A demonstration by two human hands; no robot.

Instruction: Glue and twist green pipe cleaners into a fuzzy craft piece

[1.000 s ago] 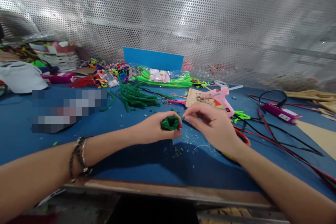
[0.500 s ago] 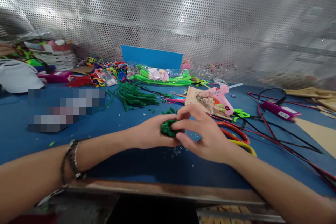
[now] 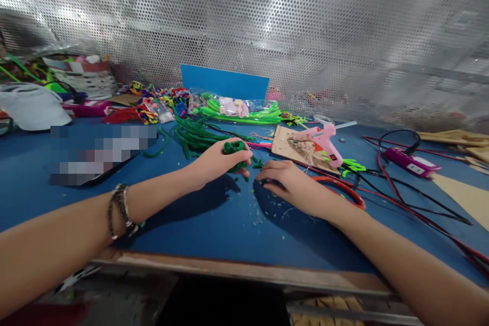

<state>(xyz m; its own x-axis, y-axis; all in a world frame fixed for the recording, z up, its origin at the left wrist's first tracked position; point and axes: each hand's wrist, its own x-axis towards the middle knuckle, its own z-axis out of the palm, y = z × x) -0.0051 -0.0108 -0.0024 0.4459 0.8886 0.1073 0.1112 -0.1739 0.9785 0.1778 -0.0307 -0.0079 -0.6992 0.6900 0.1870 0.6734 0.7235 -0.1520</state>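
My left hand (image 3: 217, 163) is closed around a dark green fuzzy coil (image 3: 234, 147) that looks made of chenille stems, held above the table. Its thumb lies along the near side of the coil. To the right, my right hand (image 3: 284, 183) is low over the table with its fingers curled together. Something dark shows under those fingertips, but I cannot make out what it is. Short green cut pieces (image 3: 258, 163) lie between the hands. Behind my left hand spreads a bunch of dark green chenille stems (image 3: 191, 135).
A pink glue gun (image 3: 324, 143) rests on a stained cardboard piece (image 3: 281, 142). Beside my right wrist is an orange-red loop (image 3: 349, 191). Cables run to a purple power strip (image 3: 410, 162). At the back are bagged bright green stems (image 3: 255, 114); a white cap (image 3: 34, 107) is at left.
My hands have come apart. The left moved up and left with the green coil; the right let go of it and lowered to the table. A yellow loop near my right wrist is no longer visible.
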